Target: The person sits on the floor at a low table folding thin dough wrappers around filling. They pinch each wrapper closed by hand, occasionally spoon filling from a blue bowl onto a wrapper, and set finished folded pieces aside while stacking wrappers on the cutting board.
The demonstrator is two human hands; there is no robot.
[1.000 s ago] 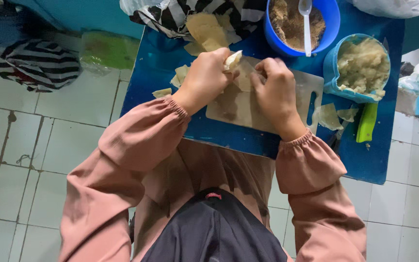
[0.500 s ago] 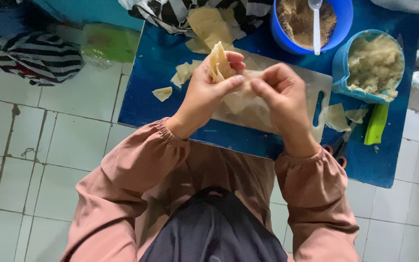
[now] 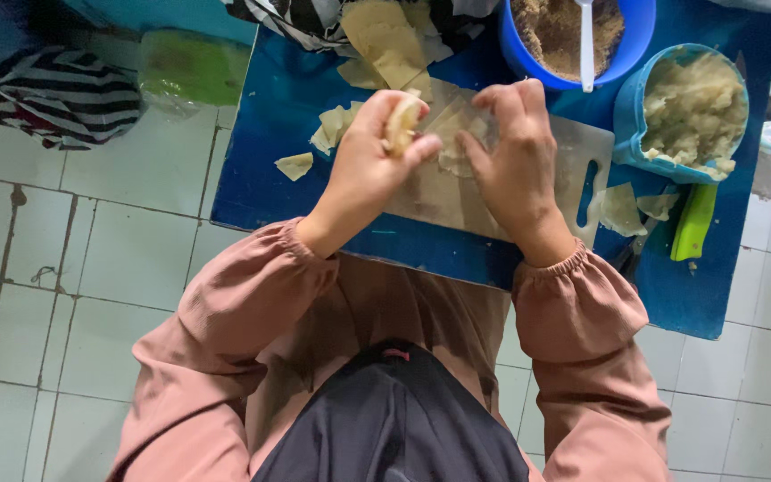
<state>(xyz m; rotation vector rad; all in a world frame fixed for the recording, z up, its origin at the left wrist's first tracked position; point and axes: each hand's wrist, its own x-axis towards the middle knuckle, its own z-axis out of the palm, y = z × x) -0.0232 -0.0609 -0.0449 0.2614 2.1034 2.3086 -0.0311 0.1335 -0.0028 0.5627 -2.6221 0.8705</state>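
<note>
Dough wrapper (image 3: 401, 123): we are pinching it folded in left hand (image 3: 363, 170) grip; right hand (image 3: 512, 156) grip curling onto wrapper sheet (image 3: 457, 143) over cutting board (image 3: 582, 170), blue counter (image 3: 261, 152).

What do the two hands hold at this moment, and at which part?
The left hand pinches a folded dough piece at its lower edge, between thumb and fingers. Whether the right hand holds anything cannot be told.

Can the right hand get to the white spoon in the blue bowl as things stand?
Probably yes. The right hand lies just below the blue bowl, and the white spoon handle juts over the rim with nothing between them.
</note>
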